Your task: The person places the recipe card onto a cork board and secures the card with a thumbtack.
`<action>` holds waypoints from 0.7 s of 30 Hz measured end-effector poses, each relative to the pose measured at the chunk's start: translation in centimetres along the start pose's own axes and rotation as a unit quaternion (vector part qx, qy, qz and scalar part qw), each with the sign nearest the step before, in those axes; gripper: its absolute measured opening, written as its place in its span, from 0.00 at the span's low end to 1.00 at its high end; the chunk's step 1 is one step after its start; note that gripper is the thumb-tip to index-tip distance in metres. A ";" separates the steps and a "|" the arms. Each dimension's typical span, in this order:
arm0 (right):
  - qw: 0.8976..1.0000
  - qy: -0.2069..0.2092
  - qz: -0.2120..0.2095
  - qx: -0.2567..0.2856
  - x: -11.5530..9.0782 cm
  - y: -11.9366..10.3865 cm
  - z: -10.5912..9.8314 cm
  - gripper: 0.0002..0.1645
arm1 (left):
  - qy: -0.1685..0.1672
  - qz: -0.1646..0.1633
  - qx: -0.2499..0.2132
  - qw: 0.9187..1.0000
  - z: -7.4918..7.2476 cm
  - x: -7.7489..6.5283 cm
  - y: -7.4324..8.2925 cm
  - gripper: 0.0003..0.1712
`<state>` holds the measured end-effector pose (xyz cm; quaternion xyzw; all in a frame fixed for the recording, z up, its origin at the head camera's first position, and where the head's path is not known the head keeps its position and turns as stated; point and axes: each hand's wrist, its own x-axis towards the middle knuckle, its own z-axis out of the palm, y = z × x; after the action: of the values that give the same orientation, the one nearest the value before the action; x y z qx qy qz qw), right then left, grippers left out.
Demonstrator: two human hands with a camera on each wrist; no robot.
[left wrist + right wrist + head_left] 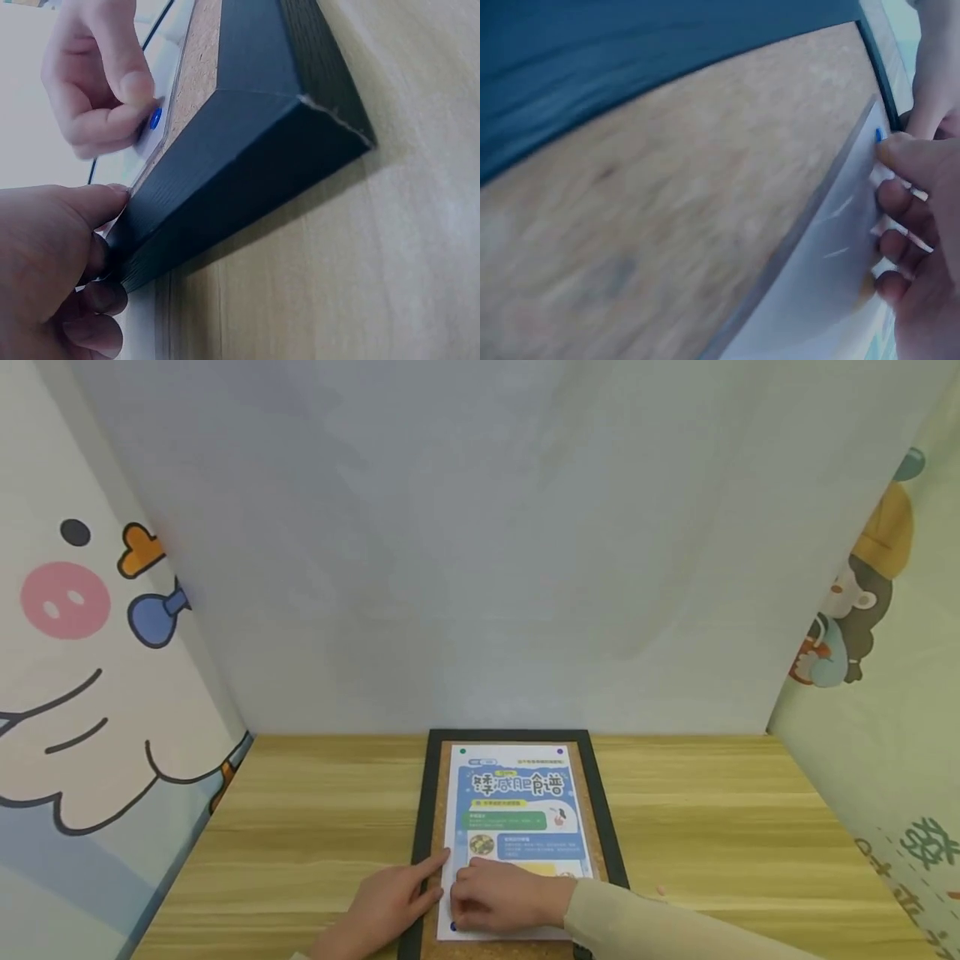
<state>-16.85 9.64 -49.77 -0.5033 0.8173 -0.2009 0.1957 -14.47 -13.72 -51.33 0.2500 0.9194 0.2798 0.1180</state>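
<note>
A paper poster [501, 846] with blue, green and yellow printing lies on a black-framed cork board [604, 810]. My right hand [510, 895] is over the poster's lower left part. Its thumb and curled forefinger pinch a blue pushpin [155, 118] at the poster's lower left corner. My left hand [381, 903] rests on the board's left side, its forefinger reaching the poster's left edge. In the left wrist view its other fingers bend beside the black frame [214, 169]. The right hand hides the poster's lower lines.
A green pushpin [462, 751] and a purple pushpin [559, 751] sit at the poster's top corners. The board lies on a wood-grain table [705, 827]. A pale wall [480, 543] rises behind, with cartoon-printed panels at both sides.
</note>
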 end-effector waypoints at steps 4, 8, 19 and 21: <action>0.997 0.025 0.010 0.072 -1.8 2.0 0.7 0.08 | -0.010 -0.011 -0.002 1.000 0.1 0.3 0.1 0.29; 0.992 0.064 0.015 0.105 -4.3 3.8 0.9 0.09 | -0.014 -0.015 0.002 1.000 0.3 0.5 0.0 0.30; 0.974 0.145 0.103 0.143 -11.0 3.3 -2.7 0.05 | -0.022 -0.018 -0.013 1.000 0.3 0.4 -0.1 0.30; 0.972 0.159 0.103 0.141 -12.1 3.6 -2.8 0.06 | -0.023 -0.017 -0.011 1.000 0.3 0.5 -0.2 0.30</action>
<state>-15.98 22.39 -47.92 -0.3449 0.8490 -0.3703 0.1522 -14.84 -13.44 -51.75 0.2390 0.9174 0.2823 0.1466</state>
